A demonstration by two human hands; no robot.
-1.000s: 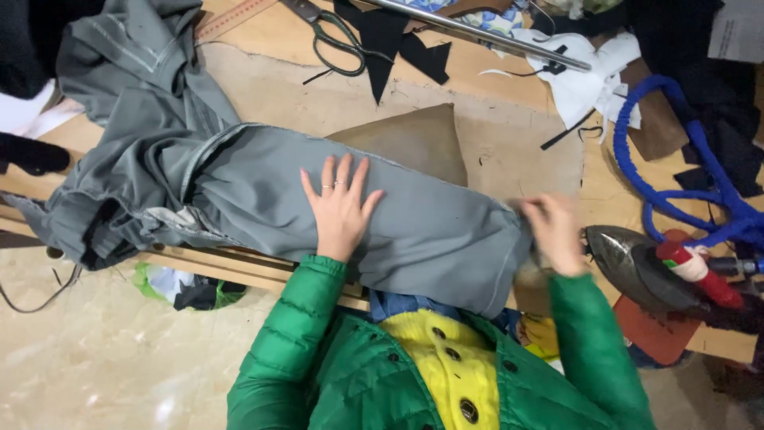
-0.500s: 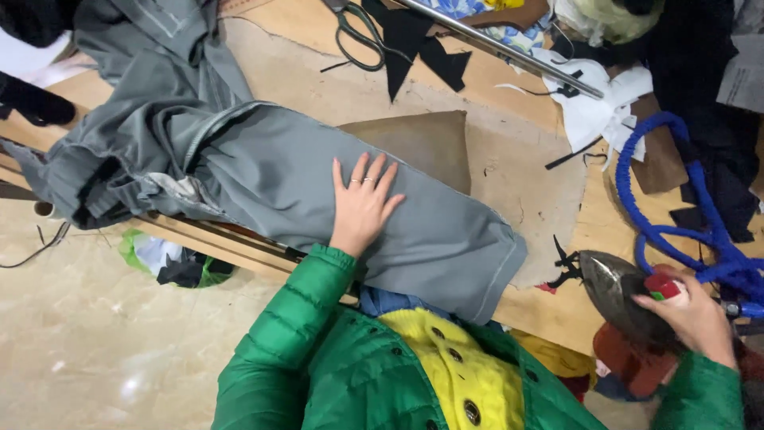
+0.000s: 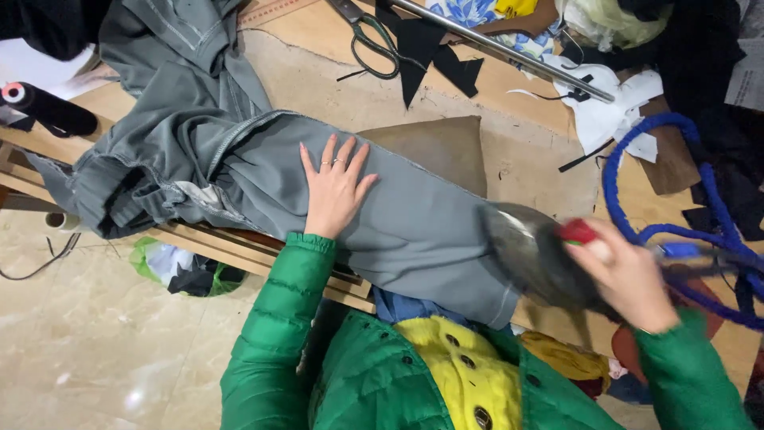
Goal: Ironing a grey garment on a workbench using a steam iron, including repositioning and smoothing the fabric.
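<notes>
Ironing step in hand. Left hand (image 3: 334,187) spread flat, open, pressing grey trousers (image 3: 382,219) along the table's (image 3: 318,87) near edge. Right hand (image 3: 629,275) closed around the handle of a dark iron (image 3: 533,255), poised at the leg's hem end toward the near right corner. Blue hose (image 3: 629,171) trailing right. Next, probably: sole lowered flat onto cloth, fingers kept well apart from it.

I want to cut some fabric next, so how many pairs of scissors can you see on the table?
1. The scissors lie at the table's far edge, beside black fabric scraps. Others may be hidden under the clutter.
</notes>
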